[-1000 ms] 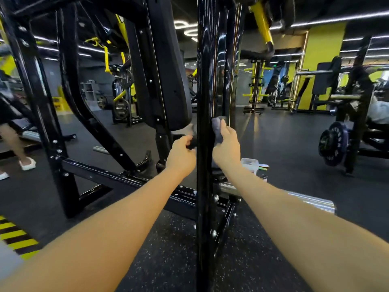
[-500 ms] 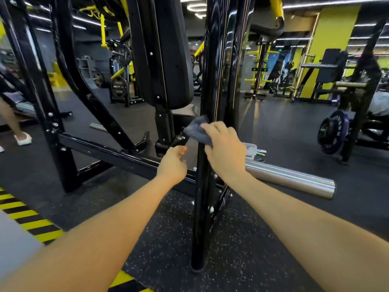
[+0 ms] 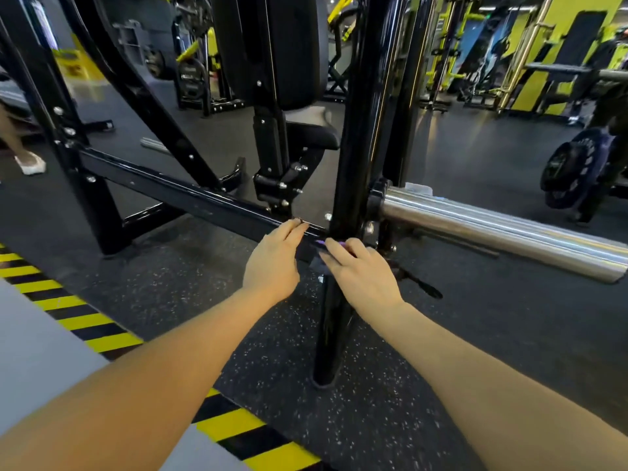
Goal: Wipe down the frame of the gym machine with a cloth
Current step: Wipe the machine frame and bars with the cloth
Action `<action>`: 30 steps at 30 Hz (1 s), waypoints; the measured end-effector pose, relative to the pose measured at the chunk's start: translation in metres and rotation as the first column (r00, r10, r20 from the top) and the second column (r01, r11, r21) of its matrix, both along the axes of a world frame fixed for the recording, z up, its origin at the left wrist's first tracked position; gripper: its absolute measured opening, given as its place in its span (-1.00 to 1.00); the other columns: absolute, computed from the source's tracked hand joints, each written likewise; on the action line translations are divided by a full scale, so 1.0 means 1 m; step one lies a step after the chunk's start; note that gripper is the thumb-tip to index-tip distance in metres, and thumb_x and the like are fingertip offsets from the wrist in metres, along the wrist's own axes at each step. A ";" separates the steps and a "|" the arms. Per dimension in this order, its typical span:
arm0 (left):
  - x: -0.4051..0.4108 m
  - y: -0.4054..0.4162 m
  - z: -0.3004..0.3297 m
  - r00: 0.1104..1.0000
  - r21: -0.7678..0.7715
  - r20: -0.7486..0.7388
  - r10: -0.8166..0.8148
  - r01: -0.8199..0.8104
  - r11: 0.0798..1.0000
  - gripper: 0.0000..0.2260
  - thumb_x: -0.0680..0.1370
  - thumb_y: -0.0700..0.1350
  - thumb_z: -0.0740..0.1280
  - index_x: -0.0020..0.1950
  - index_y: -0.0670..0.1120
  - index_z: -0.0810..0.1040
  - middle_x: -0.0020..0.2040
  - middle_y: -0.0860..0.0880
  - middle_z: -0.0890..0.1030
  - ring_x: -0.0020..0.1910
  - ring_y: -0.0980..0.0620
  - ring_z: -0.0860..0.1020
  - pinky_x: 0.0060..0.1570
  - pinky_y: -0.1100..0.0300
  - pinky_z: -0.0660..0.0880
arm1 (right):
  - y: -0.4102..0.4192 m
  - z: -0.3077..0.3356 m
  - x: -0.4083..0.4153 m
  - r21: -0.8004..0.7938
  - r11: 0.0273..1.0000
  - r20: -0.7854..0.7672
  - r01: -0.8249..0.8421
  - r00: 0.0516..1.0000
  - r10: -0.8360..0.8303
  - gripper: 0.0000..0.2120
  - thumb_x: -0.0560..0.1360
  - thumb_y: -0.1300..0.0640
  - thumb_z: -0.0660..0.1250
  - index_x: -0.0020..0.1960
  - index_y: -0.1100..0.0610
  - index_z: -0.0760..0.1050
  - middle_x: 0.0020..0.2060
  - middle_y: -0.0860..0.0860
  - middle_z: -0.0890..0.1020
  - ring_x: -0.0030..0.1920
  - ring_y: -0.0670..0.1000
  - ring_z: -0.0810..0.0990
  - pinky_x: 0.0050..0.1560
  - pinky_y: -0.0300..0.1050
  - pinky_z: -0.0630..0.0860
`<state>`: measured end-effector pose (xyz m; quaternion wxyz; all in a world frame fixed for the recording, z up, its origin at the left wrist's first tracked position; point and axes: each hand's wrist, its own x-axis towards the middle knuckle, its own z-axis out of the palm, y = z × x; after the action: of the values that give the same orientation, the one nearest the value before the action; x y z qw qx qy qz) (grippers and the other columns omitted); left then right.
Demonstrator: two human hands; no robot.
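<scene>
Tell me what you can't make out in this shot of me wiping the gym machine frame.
- Cloth: head view, mostly hidden under the right hand; only a dark edge shows.
- Left hand fingertips: blurred against the crossbar, so contact is unclear.
- Upright post: top cut off by the upper edge.
- Chrome bar: far end cut off by the right edge.
- Background machines: motion-blurred.

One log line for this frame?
right hand presses cloth on black post | left hand touches crossbar | lower post unwiped
</scene>
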<state>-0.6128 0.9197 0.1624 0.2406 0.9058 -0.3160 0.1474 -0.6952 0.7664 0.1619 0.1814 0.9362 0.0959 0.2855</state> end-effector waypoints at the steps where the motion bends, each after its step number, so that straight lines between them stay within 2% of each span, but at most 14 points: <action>1: 0.001 -0.001 -0.004 1.000 0.014 0.017 -0.002 0.002 1.000 -0.37 0.51 -0.31 0.29 0.53 -0.02 0.18 0.52 0.04 0.19 0.44 0.01 0.25 0.41 0.11 0.24 | 0.002 -0.007 0.002 -0.009 1.000 -0.011 -0.005 1.000 0.005 -0.40 0.07 0.21 0.62 0.11 0.19 0.63 0.08 0.08 0.62 -0.09 0.14 0.60 -0.27 -0.06 0.55; 5: 0.005 -0.005 -0.017 0.997 0.098 0.070 -0.012 0.005 0.995 -0.37 0.52 -0.30 0.27 0.54 -0.01 0.15 0.52 0.04 0.18 0.47 0.04 0.20 0.47 0.04 0.06 | 0.007 -0.043 0.006 -0.041 0.999 -0.068 -0.026 0.997 0.023 -0.51 0.09 0.16 0.63 0.01 0.16 0.68 0.03 0.03 0.64 -0.10 0.09 0.60 -0.29 -0.10 0.53; 9: 0.011 -0.004 -0.025 0.996 0.239 0.069 -0.048 0.030 0.971 -0.35 0.53 -0.26 0.27 0.55 0.02 0.08 0.54 0.05 0.12 0.49 0.06 0.16 0.48 0.02 0.00 | 0.007 -0.075 0.005 -0.085 0.996 -0.232 -0.035 0.973 0.014 -0.50 -0.02 0.02 0.67 -0.09 0.05 0.71 0.00 -0.06 0.64 -0.12 0.04 0.59 -0.32 -0.17 0.48; 11: 0.015 -0.003 -0.026 0.996 0.272 0.074 -0.056 0.034 0.962 -0.33 0.53 -0.26 0.27 0.55 0.02 0.06 0.55 0.04 0.10 0.50 0.05 0.14 0.48 0.02 -0.01 | 0.007 -0.079 0.005 -0.102 0.994 -0.290 -0.045 0.957 0.014 -0.51 -0.01 0.00 0.66 -0.09 0.01 0.71 -0.01 -0.09 0.63 -0.10 0.04 0.57 -0.30 -0.19 0.47; 12: 0.017 -0.003 -0.026 0.996 0.277 0.075 -0.055 0.032 0.960 -0.32 0.52 -0.26 0.28 0.56 0.02 0.05 0.55 0.04 0.09 0.50 0.05 0.13 0.48 0.01 -0.01 | 0.007 -0.076 0.004 -0.110 0.993 -0.281 -0.046 0.960 0.013 -0.54 0.01 0.01 0.66 -0.10 0.00 0.70 -0.02 -0.09 0.62 -0.10 0.05 0.56 -0.29 -0.19 0.47; 14: 0.022 -0.002 -0.026 0.996 0.282 0.078 -0.053 0.029 0.959 -0.29 0.51 -0.26 0.29 0.56 0.02 0.02 0.55 0.04 0.06 0.51 0.05 0.11 0.48 0.01 0.00 | 0.006 -0.061 0.003 -0.071 0.995 -0.165 -0.073 0.984 0.060 -0.63 0.10 0.12 0.62 -0.10 0.05 0.69 -0.07 -0.04 0.61 -0.12 0.09 0.53 -0.29 -0.14 0.48; 17: 0.030 -0.005 -0.030 0.992 0.274 0.108 -0.062 0.030 0.961 -0.25 0.50 -0.26 0.31 0.57 0.02 -0.04 0.56 0.05 0.01 0.52 0.05 0.07 0.48 0.02 -0.03 | -0.004 -0.029 0.006 0.008 0.994 0.081 -0.112 0.990 0.111 -0.67 0.33 0.31 0.30 0.07 0.21 0.62 -0.01 0.08 0.60 -0.15 0.15 0.45 -0.26 -0.06 0.49; 19: 0.033 -0.007 -0.035 0.993 0.259 0.094 -0.073 0.046 0.965 -0.23 0.50 -0.28 0.29 0.57 0.03 -0.07 0.57 0.07 -0.02 0.53 0.07 0.05 0.48 0.04 -0.05 | -0.012 -0.023 0.011 -0.021 0.987 0.141 -0.158 0.977 0.160 -0.64 0.42 0.34 0.12 0.11 0.26 0.58 0.06 0.15 0.61 -0.16 0.19 0.51 -0.25 -0.05 0.53; 21: 0.033 -0.010 -0.042 0.993 0.228 0.087 -0.083 0.061 0.972 -0.21 0.49 -0.31 0.29 0.57 0.02 -0.10 0.57 0.07 -0.05 0.53 0.08 0.04 0.48 0.04 -0.06 | -0.017 -0.038 0.017 -0.068 0.981 0.160 -0.182 0.968 0.191 -0.62 0.46 0.33 0.06 0.12 0.29 0.58 0.10 0.17 0.61 -0.16 0.20 0.57 -0.22 -0.04 0.56; 22: 0.033 -0.010 -0.045 0.992 0.211 0.087 -0.086 0.066 0.975 -0.20 0.48 -0.32 0.29 0.57 0.01 -0.10 0.57 0.06 -0.05 0.53 0.07 0.05 0.48 0.05 -0.06 | -0.017 -0.048 0.019 -0.086 0.979 0.169 -0.187 0.965 0.200 -0.65 0.47 0.33 0.10 0.11 0.28 0.59 0.10 0.16 0.62 -0.15 0.19 0.57 -0.22 -0.04 0.56; 24: 0.033 -0.011 -0.050 0.993 0.177 0.078 -0.092 0.077 0.981 -0.18 0.47 -0.36 0.30 0.57 0.00 -0.09 0.57 0.04 -0.06 0.53 0.06 0.05 0.48 0.05 -0.05 | -0.016 -0.068 0.017 -0.134 0.972 0.123 -0.194 0.970 0.210 -0.71 0.41 0.32 0.32 0.11 0.25 0.61 0.11 0.13 0.62 -0.09 0.17 0.53 -0.20 -0.03 0.56; 26: 0.032 -0.014 -0.055 0.993 0.119 0.070 -0.090 0.081 0.990 -0.18 0.46 -0.40 0.28 0.57 -0.02 -0.08 0.57 0.03 -0.06 0.53 0.05 0.02 0.48 0.05 -0.05 | -0.014 -0.085 0.013 -0.162 0.972 0.029 -0.169 0.984 0.176 -0.62 0.29 0.23 0.49 0.11 0.19 0.63 0.12 0.07 0.61 -0.02 0.13 0.41 -0.14 -0.06 0.49; 30: 0.029 -0.020 -0.067 0.994 0.035 0.087 -0.070 0.067 0.997 -0.16 0.45 -0.46 0.25 0.57 -0.01 -0.09 0.57 0.04 -0.07 0.54 0.04 -0.02 0.48 0.04 -0.05 | -0.007 -0.118 0.013 -0.132 0.982 -0.025 -0.138 0.990 0.136 -0.59 0.19 0.13 0.58 0.03 0.14 0.67 0.08 0.02 0.63 -0.01 0.10 0.33 -0.15 -0.12 0.48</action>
<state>-0.5836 0.8993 0.0956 0.2169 0.8908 -0.3595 0.1737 -0.6821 0.7592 0.0436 0.2226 0.9155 0.1803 0.2826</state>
